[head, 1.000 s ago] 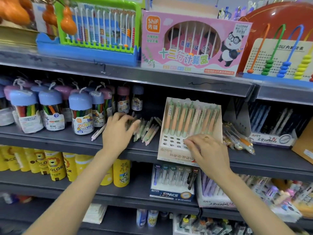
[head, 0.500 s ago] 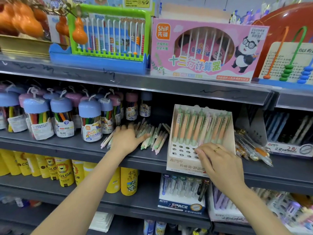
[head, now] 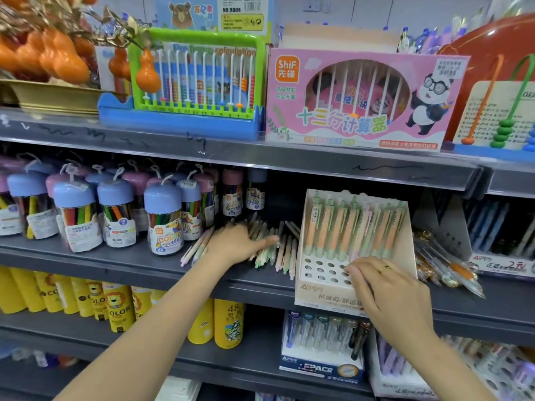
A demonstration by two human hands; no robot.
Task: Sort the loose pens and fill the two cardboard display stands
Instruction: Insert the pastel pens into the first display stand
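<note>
While on pens (head: 275,244), left hand (head: 237,241).

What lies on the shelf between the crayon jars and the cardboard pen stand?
Head view: loose pens lie there in a heap, with the left hand resting on them.

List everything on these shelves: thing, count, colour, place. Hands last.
loose pens: a pile, pastel, middle shelf left of the stand
cardboard stand: one, white, middle shelf, back row filled, front holes empty
marker jars: many, blue and purple lids, middle shelf left
abacus: one, green frame, top shelf
pink box: one, top shelf
yellow tubes: several, lower shelf
left hand: on the loose pens
right hand: at the stand's front holes
</note>
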